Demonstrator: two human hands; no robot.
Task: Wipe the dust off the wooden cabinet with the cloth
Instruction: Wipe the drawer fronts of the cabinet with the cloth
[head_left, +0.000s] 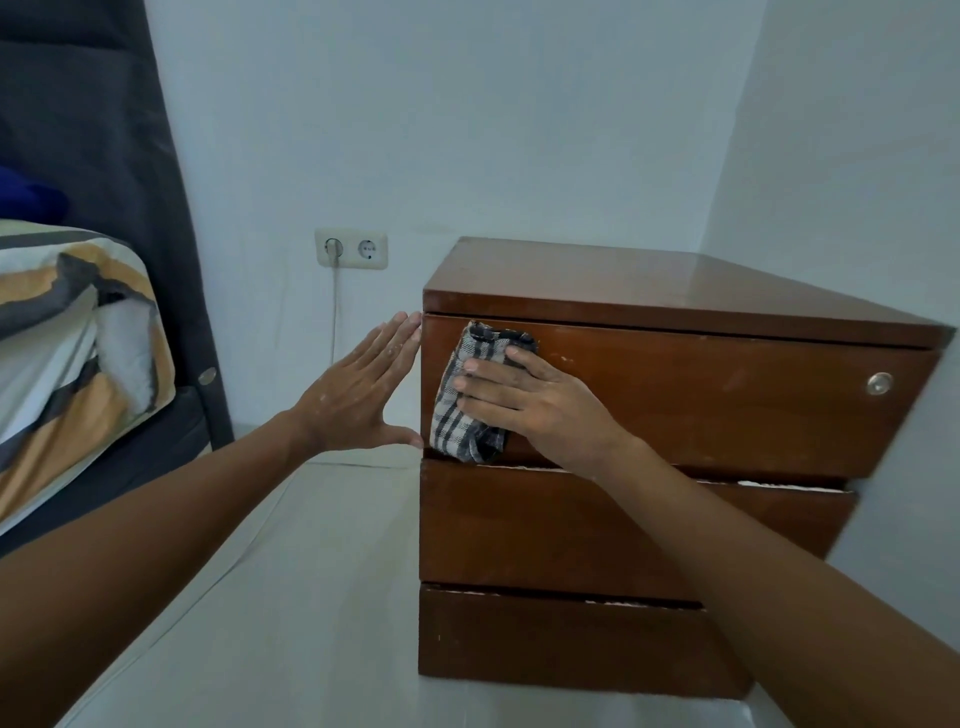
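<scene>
A brown wooden cabinet (701, 405) with three drawer fronts stands on the floor against the wall. A grey-and-white checked cloth (467, 415) lies flat against the left end of the top drawer front. My right hand (535, 405) presses the cloth onto the wood with its fingers spread over it. My left hand (358, 389) is flat with straight fingers, its fingertips and thumb touching the cabinet's left front edge.
A round metal lock (879, 383) sits at the right of the top drawer. A double wall socket (351, 248) with a white cable hangs left of the cabinet. A bed with patterned bedding (78, 332) and a dark headboard (104, 130) fills the left side. Pale tiled floor (311, 597) lies in front.
</scene>
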